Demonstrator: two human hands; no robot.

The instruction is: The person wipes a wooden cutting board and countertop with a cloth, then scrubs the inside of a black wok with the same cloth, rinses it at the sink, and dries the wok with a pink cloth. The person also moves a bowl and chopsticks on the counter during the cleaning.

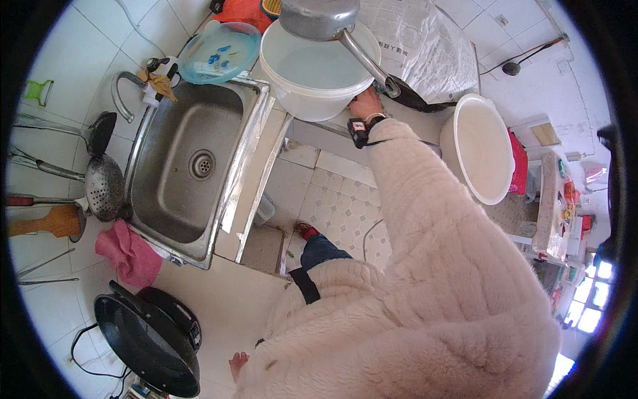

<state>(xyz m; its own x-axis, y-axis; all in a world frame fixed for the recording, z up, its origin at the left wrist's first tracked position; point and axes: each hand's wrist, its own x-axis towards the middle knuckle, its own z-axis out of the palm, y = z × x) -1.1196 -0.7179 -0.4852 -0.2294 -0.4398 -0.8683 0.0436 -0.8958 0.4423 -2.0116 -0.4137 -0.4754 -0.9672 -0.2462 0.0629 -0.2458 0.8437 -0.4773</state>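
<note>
My right hand [367,104] reaches to the counter edge, right beside a translucent white plastic bucket [319,95]. Its fingers are partly hidden by the bucket, so whether they grip anything cannot be told. A metal saucepan [319,19] sits over the bucket's far rim, its long handle [369,62] slanting down above my hand. Just right of the hand lies a dark flat utensil [413,97], partly covered by the handle. At the lower left, only a few fingers of my left hand [239,366] show past the fluffy sleeve, over the pale countertop [224,309].
A steel sink [189,124] with a faucet [122,95] lies left, a blue plastic lid [219,52] behind it. Utensils hang along the tiled wall, including a skimmer [103,187]. A pink cloth [130,254] and black wok [147,344] sit nearer. Another white bucket [481,149] stands right.
</note>
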